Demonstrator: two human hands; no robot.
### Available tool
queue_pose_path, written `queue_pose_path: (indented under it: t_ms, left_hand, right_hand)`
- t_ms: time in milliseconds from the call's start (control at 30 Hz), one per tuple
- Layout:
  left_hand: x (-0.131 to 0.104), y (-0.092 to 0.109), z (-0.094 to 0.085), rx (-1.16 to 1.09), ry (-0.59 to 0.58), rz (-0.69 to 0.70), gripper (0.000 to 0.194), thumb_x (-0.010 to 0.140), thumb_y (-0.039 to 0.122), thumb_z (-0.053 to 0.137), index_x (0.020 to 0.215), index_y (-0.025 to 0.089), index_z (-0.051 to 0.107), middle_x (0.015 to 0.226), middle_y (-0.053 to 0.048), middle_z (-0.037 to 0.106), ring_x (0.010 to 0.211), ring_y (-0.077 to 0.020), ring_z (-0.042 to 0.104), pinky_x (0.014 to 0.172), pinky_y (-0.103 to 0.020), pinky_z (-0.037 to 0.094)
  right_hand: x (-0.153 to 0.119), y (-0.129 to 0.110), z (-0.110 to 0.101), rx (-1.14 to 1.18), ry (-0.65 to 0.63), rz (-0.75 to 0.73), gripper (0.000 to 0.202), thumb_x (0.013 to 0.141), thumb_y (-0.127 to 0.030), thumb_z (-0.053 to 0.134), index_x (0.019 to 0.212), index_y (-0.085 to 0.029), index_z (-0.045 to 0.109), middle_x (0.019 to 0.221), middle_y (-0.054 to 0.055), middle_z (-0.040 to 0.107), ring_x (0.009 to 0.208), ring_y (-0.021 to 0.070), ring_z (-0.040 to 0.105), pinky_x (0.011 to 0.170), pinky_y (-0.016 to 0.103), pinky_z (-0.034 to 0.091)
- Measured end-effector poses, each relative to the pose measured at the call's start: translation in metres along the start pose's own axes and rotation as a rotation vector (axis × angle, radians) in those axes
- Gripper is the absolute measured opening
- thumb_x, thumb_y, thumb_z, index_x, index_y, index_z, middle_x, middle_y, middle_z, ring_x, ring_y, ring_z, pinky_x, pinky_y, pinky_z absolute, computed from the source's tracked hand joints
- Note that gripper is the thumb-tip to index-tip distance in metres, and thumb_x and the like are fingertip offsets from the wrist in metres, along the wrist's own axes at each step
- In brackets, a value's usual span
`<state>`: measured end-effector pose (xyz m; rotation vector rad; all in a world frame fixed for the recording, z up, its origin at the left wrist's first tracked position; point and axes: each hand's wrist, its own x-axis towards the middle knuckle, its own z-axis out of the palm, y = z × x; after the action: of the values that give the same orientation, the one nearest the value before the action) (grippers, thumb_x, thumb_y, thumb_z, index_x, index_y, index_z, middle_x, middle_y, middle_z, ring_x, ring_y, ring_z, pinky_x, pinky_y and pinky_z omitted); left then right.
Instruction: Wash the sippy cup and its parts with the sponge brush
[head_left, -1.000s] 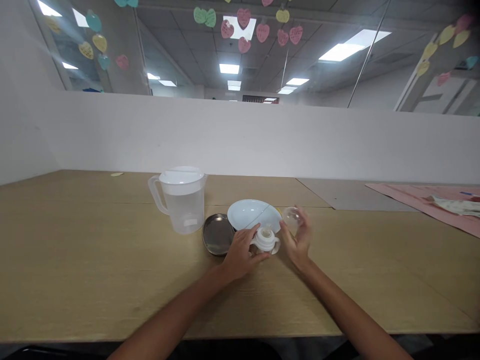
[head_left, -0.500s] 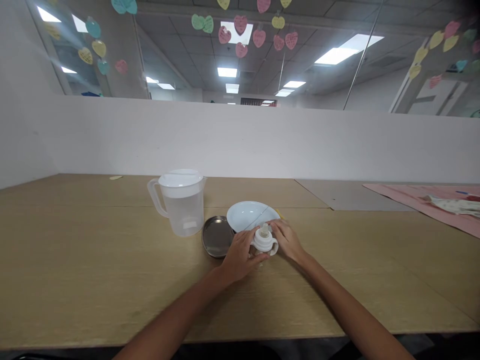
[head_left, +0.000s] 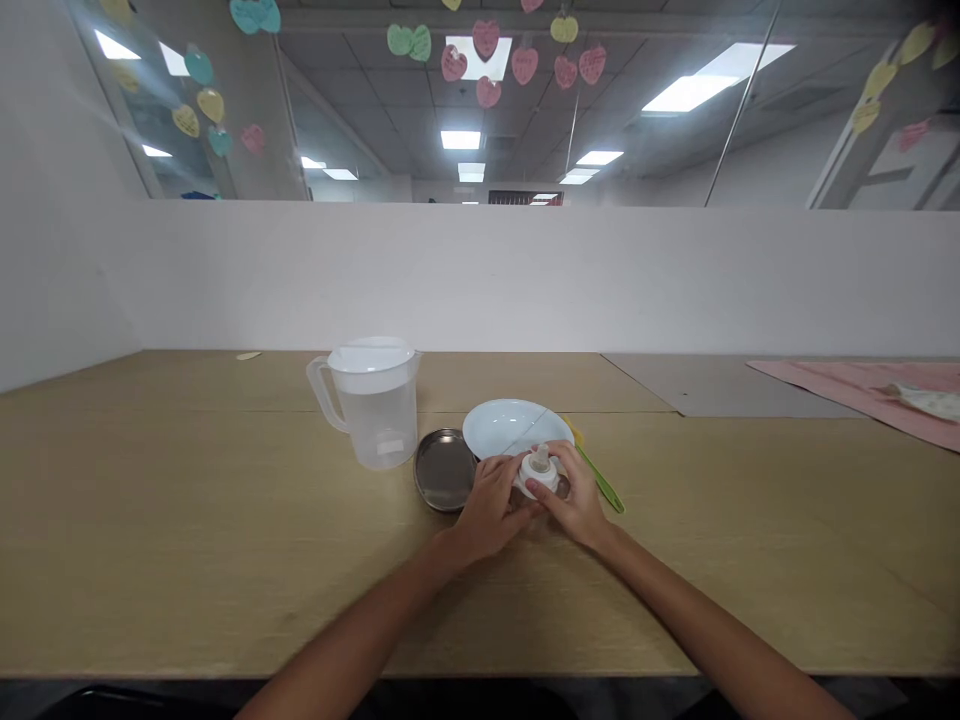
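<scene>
A baby bottle (head_left: pixel 540 470) with a white collar and a clear teat stands upright between my hands, just in front of the white bowl (head_left: pixel 501 425). My left hand (head_left: pixel 491 508) is wrapped round the bottle's left side, low down. From the right, my right hand (head_left: pixel 577 503) grips the collar, thumb across its front and fingers behind. Most of the bottle's body is hidden by my hands. Left of them lies a shallow metal dish (head_left: pixel 445 472), close to the bowl. A brush-like tool with a green handle (head_left: pixel 606 488) and a yellow end sticks out beyond my right hand.
A clear plastic jug (head_left: pixel 382 425) with a white lid and a handle stands at the left. At the far right a pink cloth (head_left: pixel 832 380) lies on the table, with a pale fabric piece (head_left: pixel 930 401) on it. A white wall (head_left: pixel 480 275) rises behind the table.
My right hand has closed onto the bottle's collar, its thumb now across the front. The green handle has come into sight. The whole view has shifted slightly.
</scene>
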<state>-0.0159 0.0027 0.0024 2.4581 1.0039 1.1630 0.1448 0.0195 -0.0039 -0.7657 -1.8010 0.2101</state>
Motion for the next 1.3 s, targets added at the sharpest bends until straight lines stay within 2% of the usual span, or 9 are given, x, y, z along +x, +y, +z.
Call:
queue_pose_path:
  t_ms: [167, 333, 467, 600, 767, 867, 967, 1133, 1300]
  left_hand:
    - [0.000, -0.001, -0.001, -0.013, -0.008, -0.019, 0.063, 0.082, 0.048, 0.048, 0.134, 0.018, 0.030, 0.123, -0.011, 0.048, 0.113, -0.0238, 0.040, 0.098, -0.039, 0.029]
    - [-0.001, -0.002, -0.005, -0.030, -0.057, -0.060, 0.065, 0.082, 0.052, 0.046, 0.136, 0.020, 0.028, 0.119, -0.011, 0.050, 0.110, -0.0230, 0.043, 0.097, -0.039, 0.032]
    - [-0.002, -0.003, -0.004, -0.009, -0.030, -0.065, 0.069, 0.081, 0.053, 0.047, 0.137, 0.017, 0.026, 0.120, -0.013, 0.049, 0.111, -0.0235, 0.042, 0.097, -0.039, 0.032]
    - [-0.002, -0.003, -0.002, 0.000, -0.005, -0.065, 0.071, 0.081, 0.055, 0.045, 0.136, 0.014, 0.028, 0.119, -0.014, 0.050, 0.111, -0.0244, 0.043, 0.097, -0.040, 0.032]
    - [-0.002, -0.003, -0.001, 0.015, -0.003, -0.059, 0.070, 0.080, 0.055, 0.046, 0.135, 0.014, 0.030, 0.114, -0.013, 0.053, 0.110, -0.0245, 0.044, 0.096, -0.040, 0.034]
    - [-0.002, -0.004, 0.001, 0.016, 0.011, -0.056, 0.069, 0.079, 0.055, 0.049, 0.133, 0.015, 0.033, 0.116, -0.013, 0.053, 0.111, -0.0244, 0.044, 0.096, -0.040, 0.034]
    - [-0.002, -0.005, 0.001, 0.008, 0.016, -0.060, 0.070, 0.078, 0.055, 0.050, 0.134, 0.017, 0.033, 0.119, -0.013, 0.051, 0.111, -0.0239, 0.044, 0.096, -0.039, 0.034]
    - [-0.001, -0.003, -0.001, -0.005, 0.005, -0.051, 0.067, 0.081, 0.052, 0.048, 0.135, 0.016, 0.031, 0.115, -0.012, 0.053, 0.109, -0.0231, 0.045, 0.096, -0.039, 0.035]
    - [-0.001, 0.000, -0.002, -0.005, -0.018, -0.065, 0.068, 0.079, 0.052, 0.050, 0.134, 0.017, 0.032, 0.115, -0.012, 0.052, 0.109, -0.0237, 0.045, 0.097, -0.040, 0.035]
  right_hand:
    - [0.002, 0.001, -0.006, 0.080, -0.063, 0.015, 0.032, 0.080, -0.041, 0.054, 0.102, -0.019, 0.056, 0.099, 0.007, 0.052, 0.093, 0.0210, 0.052, 0.080, 0.032, 0.044]
    - [0.003, 0.007, -0.013, 0.199, -0.183, 0.036, 0.038, 0.083, -0.042, 0.049, 0.112, -0.019, 0.055, 0.110, 0.008, 0.054, 0.102, 0.0234, 0.051, 0.089, 0.035, 0.041]
    - [0.004, 0.018, -0.017, 0.223, -0.140, 0.102, 0.053, 0.083, -0.046, 0.046, 0.129, -0.021, 0.041, 0.118, 0.008, 0.054, 0.111, 0.0247, 0.048, 0.097, 0.041, 0.035]
    - [0.006, 0.022, -0.019, 0.079, -0.012, 0.174, 0.048, 0.087, -0.045, 0.040, 0.128, -0.020, 0.042, 0.125, 0.009, 0.049, 0.118, 0.0234, 0.042, 0.102, 0.043, 0.030]
    - [0.004, 0.013, -0.015, 0.058, -0.118, 0.062, 0.049, 0.088, -0.042, 0.039, 0.132, -0.020, 0.034, 0.126, 0.010, 0.046, 0.119, 0.0215, 0.041, 0.102, 0.041, 0.032]
    - [0.003, 0.010, -0.013, 0.042, -0.017, 0.066, 0.047, 0.091, -0.040, 0.033, 0.133, -0.019, 0.029, 0.124, 0.010, 0.048, 0.118, 0.0201, 0.042, 0.101, 0.041, 0.032]
    - [0.002, 0.014, -0.015, 0.020, 0.035, 0.112, 0.044, 0.092, -0.039, 0.030, 0.131, -0.019, 0.032, 0.119, 0.010, 0.051, 0.114, 0.0193, 0.045, 0.099, 0.041, 0.036]
    - [0.003, 0.013, -0.018, -0.075, -0.151, -0.083, 0.048, 0.081, -0.044, 0.051, 0.122, -0.019, 0.045, 0.113, 0.010, 0.056, 0.107, 0.0232, 0.051, 0.093, 0.041, 0.041]
    - [0.008, 0.004, -0.015, -0.042, 0.026, -0.068, 0.037, 0.077, -0.034, 0.061, 0.111, -0.021, 0.055, 0.110, 0.008, 0.058, 0.103, 0.0214, 0.054, 0.088, 0.037, 0.045]
